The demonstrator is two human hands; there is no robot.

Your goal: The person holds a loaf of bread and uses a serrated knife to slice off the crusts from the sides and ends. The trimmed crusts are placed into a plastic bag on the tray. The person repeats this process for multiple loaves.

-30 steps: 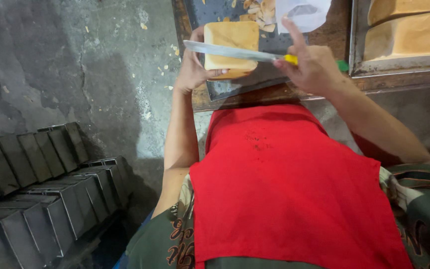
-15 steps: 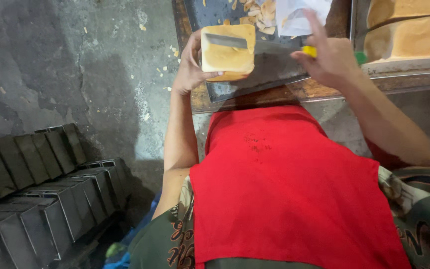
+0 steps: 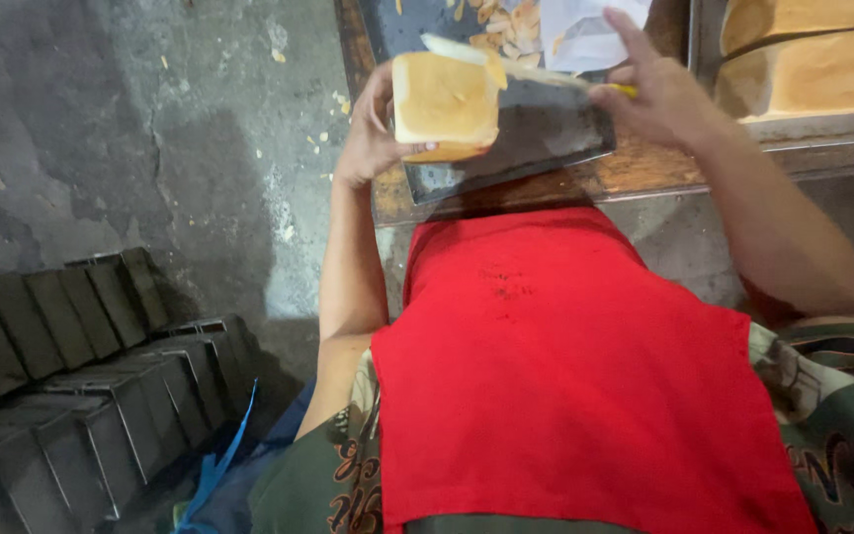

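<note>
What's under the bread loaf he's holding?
Under the loaf, held by the left hand, lies a dark tray on a wooden board. The tray part beneath it is hidden.

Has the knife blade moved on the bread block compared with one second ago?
Yes. The knife went from the bread block's near side to its far top edge, toward the dark tray's crumbs.

Loaf [image 3: 444,104] above tray [image 3: 536,148], tins [image 3: 81,366] left

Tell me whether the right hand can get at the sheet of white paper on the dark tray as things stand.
Probably yes. The right hand sits just below the white paper with nothing between them, but it is gripping a knife whose blade lies against the bread block held by the left hand.
</note>
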